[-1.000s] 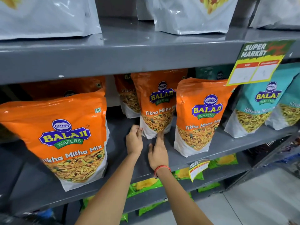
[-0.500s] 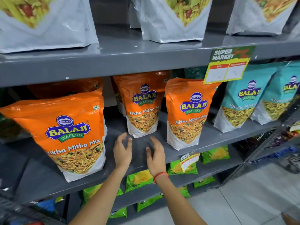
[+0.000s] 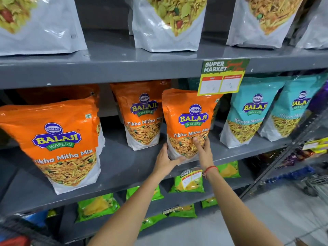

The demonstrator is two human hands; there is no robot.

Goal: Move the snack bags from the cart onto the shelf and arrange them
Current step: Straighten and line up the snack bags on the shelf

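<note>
On shelf (image 3: 124, 167): orange bag (image 3: 188, 121) btwn L hand (image 3: 165, 161) & R hand (image 3: 204, 151).

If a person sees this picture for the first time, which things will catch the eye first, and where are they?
The big orange Tikha Mitha Mix bag stands nearest, at the left of the middle shelf. In the centre, the left hand and the right hand grip the bottom of another orange bag, under the yellow Super Market price tag. To the right stand teal bags.
</note>
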